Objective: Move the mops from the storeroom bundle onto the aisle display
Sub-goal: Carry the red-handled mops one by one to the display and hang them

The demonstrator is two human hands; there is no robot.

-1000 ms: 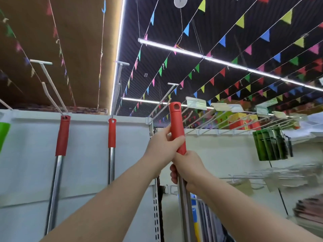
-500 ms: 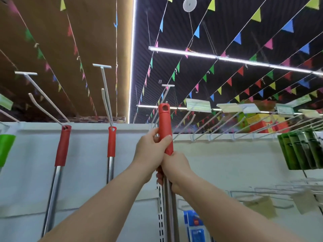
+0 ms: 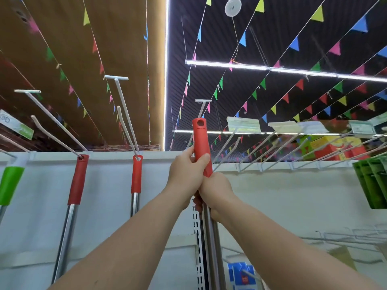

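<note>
Both hands — left hand [image 3: 187, 176] above right hand [image 3: 215, 193] — clamped the mop handle [image 3: 201, 143]; rigid, likely light, red grip looked non-slip.

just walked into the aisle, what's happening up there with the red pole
A person is lifting a red-handled mop with both hands, left hand on the red grip and right hand just below. Its hanging hole sits near an empty display hook, not yet on it. Two red-handled mops already hang to the left.
</note>
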